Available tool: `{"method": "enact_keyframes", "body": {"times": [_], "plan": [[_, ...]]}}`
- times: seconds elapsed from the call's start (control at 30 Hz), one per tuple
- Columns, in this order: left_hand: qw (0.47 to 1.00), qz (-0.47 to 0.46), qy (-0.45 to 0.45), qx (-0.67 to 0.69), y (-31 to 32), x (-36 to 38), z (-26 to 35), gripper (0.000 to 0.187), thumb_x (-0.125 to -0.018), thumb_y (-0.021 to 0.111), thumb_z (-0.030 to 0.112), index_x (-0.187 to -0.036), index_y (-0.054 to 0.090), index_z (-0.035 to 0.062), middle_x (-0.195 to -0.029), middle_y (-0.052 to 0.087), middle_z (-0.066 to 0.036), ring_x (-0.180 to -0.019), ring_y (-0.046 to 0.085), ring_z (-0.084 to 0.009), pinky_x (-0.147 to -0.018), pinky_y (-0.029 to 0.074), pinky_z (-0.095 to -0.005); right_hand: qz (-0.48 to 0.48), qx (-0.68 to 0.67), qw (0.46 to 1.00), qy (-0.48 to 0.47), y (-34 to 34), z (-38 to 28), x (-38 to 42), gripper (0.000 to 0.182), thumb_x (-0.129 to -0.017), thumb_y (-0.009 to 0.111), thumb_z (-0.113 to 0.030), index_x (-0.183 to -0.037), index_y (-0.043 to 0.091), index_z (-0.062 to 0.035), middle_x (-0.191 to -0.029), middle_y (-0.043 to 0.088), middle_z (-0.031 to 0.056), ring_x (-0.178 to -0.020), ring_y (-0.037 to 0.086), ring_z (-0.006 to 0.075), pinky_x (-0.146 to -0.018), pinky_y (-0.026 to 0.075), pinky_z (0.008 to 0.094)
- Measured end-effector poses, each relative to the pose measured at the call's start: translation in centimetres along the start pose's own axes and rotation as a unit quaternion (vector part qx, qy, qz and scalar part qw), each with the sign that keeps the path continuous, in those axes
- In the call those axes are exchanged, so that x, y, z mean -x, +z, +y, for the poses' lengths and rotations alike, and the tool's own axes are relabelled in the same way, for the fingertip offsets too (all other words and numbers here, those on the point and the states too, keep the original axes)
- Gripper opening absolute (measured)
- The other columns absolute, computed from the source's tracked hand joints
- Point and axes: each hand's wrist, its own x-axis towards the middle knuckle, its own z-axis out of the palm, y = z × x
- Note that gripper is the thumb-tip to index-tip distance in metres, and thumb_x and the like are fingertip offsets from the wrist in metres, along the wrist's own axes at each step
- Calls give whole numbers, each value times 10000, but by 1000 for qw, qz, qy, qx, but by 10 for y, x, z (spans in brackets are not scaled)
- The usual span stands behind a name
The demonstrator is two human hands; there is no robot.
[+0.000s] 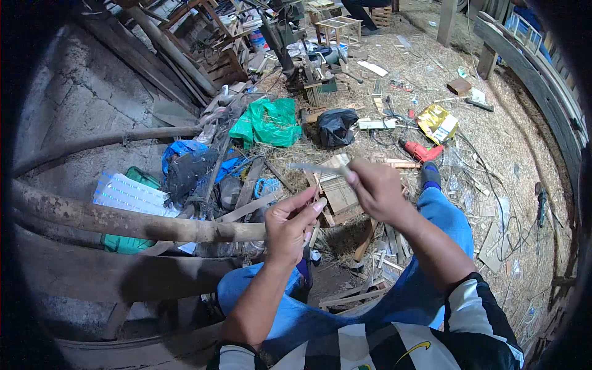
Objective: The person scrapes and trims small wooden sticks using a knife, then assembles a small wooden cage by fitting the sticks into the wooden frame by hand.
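Note:
In my right hand (381,192) is a knife (316,168), fingers wrapped round its handle and the thin grey blade pointing left. My left hand (290,227) is raised just below the blade, thumb and fingers pinched together. Between those fingertips a small thin sliver (318,185) sticks up; I cannot tell what it is made of. Behind the hands, on the ground, a small wooden crate-like piece (338,196) lies among scraps.
Long poles (142,223) reach in from the left. A green plastic bag (268,122), a black bag (337,126) and a red power drill (422,151) lie ahead on a floor littered with shavings and cords. An angle grinder (541,205) lies at right. Another person's leg (364,13) shows far back.

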Motion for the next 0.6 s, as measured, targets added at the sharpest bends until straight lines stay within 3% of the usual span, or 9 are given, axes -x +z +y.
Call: {"method": "enact_keyframes", "body": {"times": [0.1,0.2,0.37,0.47,0.6], "plan": [[1000,0,-23,-13,1,0,-2,233,-857,757,37,-1079,727,-27,-739,676,-46,-472,482,-30,-409,321,-178,-44,-65,994,-72,8,-15,8,191,-959,594,-282,-912,570,-98,-702,591,130,-628,624,356,-528,459,463],[1000,-16,-7,-1,3,-1,-4,212,-860,717,-6,-1069,713,-46,-693,636,-30,-443,446,-44,-392,334,-202,-78,-43,993,-74,12,-16,10,213,-978,577,-268,-898,581,-71,-715,577,132,-644,606,365,-546,446,450],[1000,-22,-10,17,3,1,-5,235,-873,737,30,-1101,729,-26,-704,663,-37,-480,485,-31,-411,336,-191,-41,-12,999,-12,6,-3,-1,218,-987,582,-262,-880,567,-73,-656,550,144,-609,603,367,-525,438,458],[1000,-12,-5,11,6,2,-2,240,-868,736,17,-1105,728,-24,-704,663,-40,-475,484,-34,-414,339,-189,-3,-12,1000,27,-1,4,-8,288,-1002,559,-349,-858,554,-99,-660,581,124,-630,622,373,-514,450,489],[1000,-1,-16,14,2,1,-5,245,-860,740,2,-1103,728,-23,-703,662,-38,-481,489,-35,-415,341,-188,-68,-52,995,-48,1,-18,7,219,-989,584,-273,-897,590,-74,-686,560,147,-623,605,362,-536,438,458]]}}
